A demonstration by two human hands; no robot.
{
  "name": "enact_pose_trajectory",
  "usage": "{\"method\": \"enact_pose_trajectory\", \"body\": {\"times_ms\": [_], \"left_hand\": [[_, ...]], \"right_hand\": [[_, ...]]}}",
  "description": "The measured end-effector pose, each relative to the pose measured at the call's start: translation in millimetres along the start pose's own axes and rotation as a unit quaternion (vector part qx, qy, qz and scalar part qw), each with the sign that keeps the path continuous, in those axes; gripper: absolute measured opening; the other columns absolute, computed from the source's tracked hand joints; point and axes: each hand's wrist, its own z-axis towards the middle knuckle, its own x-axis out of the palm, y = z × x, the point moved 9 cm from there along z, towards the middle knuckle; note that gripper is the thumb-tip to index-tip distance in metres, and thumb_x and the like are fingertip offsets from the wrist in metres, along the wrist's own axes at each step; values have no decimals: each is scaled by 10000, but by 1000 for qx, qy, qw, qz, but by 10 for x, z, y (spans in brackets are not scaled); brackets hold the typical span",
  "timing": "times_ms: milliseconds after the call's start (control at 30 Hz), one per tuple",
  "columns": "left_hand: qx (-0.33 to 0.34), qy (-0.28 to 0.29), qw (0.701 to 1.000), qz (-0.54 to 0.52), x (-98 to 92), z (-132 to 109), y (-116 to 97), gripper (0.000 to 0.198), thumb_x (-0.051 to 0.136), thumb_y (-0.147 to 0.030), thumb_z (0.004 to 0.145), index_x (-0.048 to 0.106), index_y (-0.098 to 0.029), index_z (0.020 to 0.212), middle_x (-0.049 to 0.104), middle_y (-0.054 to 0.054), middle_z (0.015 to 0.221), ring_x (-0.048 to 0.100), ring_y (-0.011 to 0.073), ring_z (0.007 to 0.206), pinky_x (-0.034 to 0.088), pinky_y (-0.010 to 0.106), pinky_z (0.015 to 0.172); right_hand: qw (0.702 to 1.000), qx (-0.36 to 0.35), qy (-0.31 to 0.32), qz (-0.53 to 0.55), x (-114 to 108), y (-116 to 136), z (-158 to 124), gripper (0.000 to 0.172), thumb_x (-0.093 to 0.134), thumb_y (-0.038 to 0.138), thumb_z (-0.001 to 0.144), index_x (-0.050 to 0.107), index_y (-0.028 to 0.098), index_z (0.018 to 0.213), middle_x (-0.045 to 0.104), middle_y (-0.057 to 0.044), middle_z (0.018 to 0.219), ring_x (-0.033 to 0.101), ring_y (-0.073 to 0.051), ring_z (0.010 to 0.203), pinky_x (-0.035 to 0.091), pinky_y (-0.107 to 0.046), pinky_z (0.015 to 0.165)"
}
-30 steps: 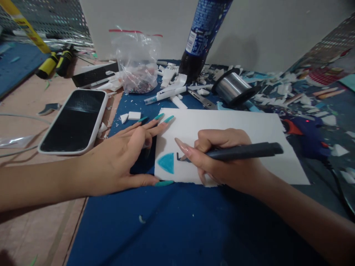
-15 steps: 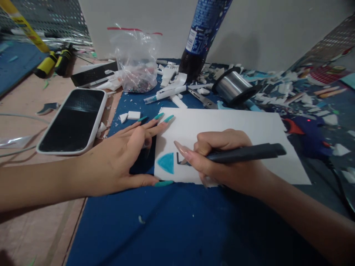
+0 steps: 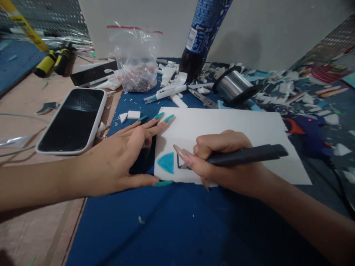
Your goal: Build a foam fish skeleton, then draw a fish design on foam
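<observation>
A white sheet (image 3: 222, 120) lies on the blue mat (image 3: 155, 229), its near edge slightly ragged. Near its left end is a blue filled-in triangle with curved sides (image 3: 166, 163). Just right of that, dark lines form part of a box (image 3: 179, 162), partly covered by my fingers. My right hand (image 3: 219, 159) is closed around a black marker pen (image 3: 244, 154), whose tip is hidden behind the fingers. My left hand (image 3: 133, 151) lies spread at the sheet's left end, fingertips on its upper left corner and thumb along the lower edge.
A phone (image 3: 73, 120) lies to the left. Behind the sheet are a zip bag (image 3: 137, 59), a bottle (image 3: 196, 40), a wire spool (image 3: 235, 87), a white pen (image 3: 166, 94) and white scraps (image 3: 291, 92). A dark blue glue gun (image 3: 310, 135) with a cord is at right.
My right hand has shifted slightly with the marker pen, and the dark outline now shows more line along its top. My left hand stays in place.
</observation>
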Motion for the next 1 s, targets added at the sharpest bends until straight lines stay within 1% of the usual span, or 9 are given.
{"method": "enact_pose_trajectory", "body": {"times_ms": [167, 267, 433, 500, 600, 667, 733, 867, 1000], "left_hand": [[4, -6, 1000, 1, -5, -11, -4, 551, 603, -574, 800, 355, -220, 1141, 292, 145, 1536, 281, 341, 1410, 407, 568, 1082], [3, -3, 1000, 4, -1, -12, -3, 576, 600, -565, 807, 339, -213, 1180, 289, 149, 1537, 289, 333, 1409, 387, 557, 1099], [12, -6, 1000, 11, -8, 1, -22, 634, 574, -590, 812, 311, -197, 1235, 313, 170, 1523, 313, 332, 1400, 388, 555, 1098], [11, -4, 1000, 14, -7, 4, -20, 663, 565, -600, 813, 297, -188, 1259, 314, 178, 1520, 305, 334, 1403, 402, 552, 1088], [9, 0, 1000, 16, -1, 9, -15, 698, 555, -613, 814, 278, -182, 1288, 336, 183, 1508, 295, 341, 1404, 415, 557, 1075], [13, -1, 1000, 14, -5, 14, -19, 705, 556, -621, 809, 279, -185, 1288, 349, 185, 1501, 304, 349, 1398, 417, 567, 1069], [17, -4, 1000, 12, -12, 18, -25, 685, 558, -626, 806, 299, -187, 1265, 352, 193, 1497, 313, 361, 1390, 428, 578, 1054], [11, -6, 1000, 8, -21, 18, -24, 640, 563, -626, 803, 336, -192, 1214, 344, 197, 1499, 305, 378, 1387, 440, 592, 1036], [10, -2, 1000, 8, -16, 8, -32, 610, 557, -619, 810, 341, -192, 1189, 330, 195, 1506, 298, 370, 1391, 448, 580, 1036]], "right_hand": [[1000, -7, 12, 18, 28, 2, 1, 414, 604, 113, 833, 376, 188, 495, 502, 68, 439, 494, -52, 374, 390, -186, 426], [999, -16, 13, 26, 43, 14, 0, 420, 606, 89, 823, 358, 185, 498, 478, 77, 425, 472, -39, 364, 377, -174, 416], [999, -8, 27, 34, 80, 9, -9, 427, 605, 78, 817, 353, 187, 491, 468, 81, 418, 477, -38, 353, 366, -173, 400], [999, -17, 10, 33, 44, 46, -16, 421, 615, 79, 810, 368, 189, 488, 476, 76, 425, 485, -45, 361, 380, -183, 409], [998, -29, -62, 14, -98, 116, -39, 364, 633, 120, 818, 462, 187, 504, 517, 54, 469, 500, -56, 379, 391, -197, 407], [995, -22, -94, 0, -162, 129, -55, 326, 643, 165, 827, 527, 187, 523, 535, 40, 484, 500, -61, 380, 379, -206, 391], [995, -4, -97, -1, -168, 100, -59, 330, 625, 185, 849, 555, 190, 526, 532, 36, 472, 482, -61, 365, 362, -214, 376], [995, 33, -92, 13, -146, -10, -61, 378, 565, 165, 894, 556, 193, 516, 522, 40, 453, 445, -47, 330, 333, -209, 345], [996, 28, -83, 12, -123, -24, -62, 359, 575, 169, 889, 548, 190, 532, 532, 45, 466, 478, -51, 356, 372, -196, 371]]}}
